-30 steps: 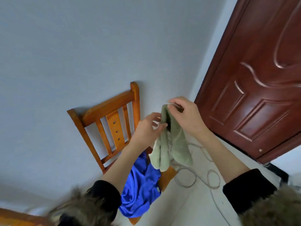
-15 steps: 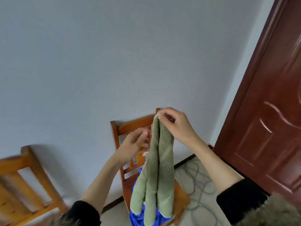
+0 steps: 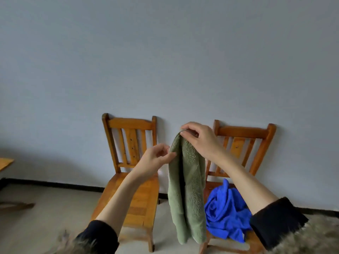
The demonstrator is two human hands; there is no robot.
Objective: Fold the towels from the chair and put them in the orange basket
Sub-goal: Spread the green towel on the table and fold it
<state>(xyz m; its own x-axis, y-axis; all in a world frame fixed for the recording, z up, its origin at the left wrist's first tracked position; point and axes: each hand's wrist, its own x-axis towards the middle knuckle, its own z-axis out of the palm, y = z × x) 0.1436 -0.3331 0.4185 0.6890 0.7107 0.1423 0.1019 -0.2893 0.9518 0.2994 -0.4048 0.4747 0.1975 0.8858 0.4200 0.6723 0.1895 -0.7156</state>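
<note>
1. The green towel (image 3: 187, 189) hangs in the air, doubled lengthwise into a long narrow drape, between the two wooden chairs and in front of them.
2. The right hand (image 3: 200, 141) pinches the towel's top fold between thumb and curled fingers, and the whole cloth hangs from that grip.
3. The left hand (image 3: 156, 159) sits a little lower at the towel's left edge, thumb and fingertips nipping the fabric just below the top.
4. Right of the towel, a blue towel (image 3: 226, 210) lies crumpled in a heap on the seat of the right chair (image 3: 244, 132), partly behind the right forearm.
5. Left of the towel stands the left chair (image 3: 131, 143), its slatted back against the pale wall (image 3: 165, 61); the left forearm crosses over its seat.
6. Both arms end in dark sleeves (image 3: 100, 237) with furry trim at the bottom of the view.
7. Far left of the towel, a corner of a wooden tabletop (image 3: 5, 163) shows at the edge.
</note>
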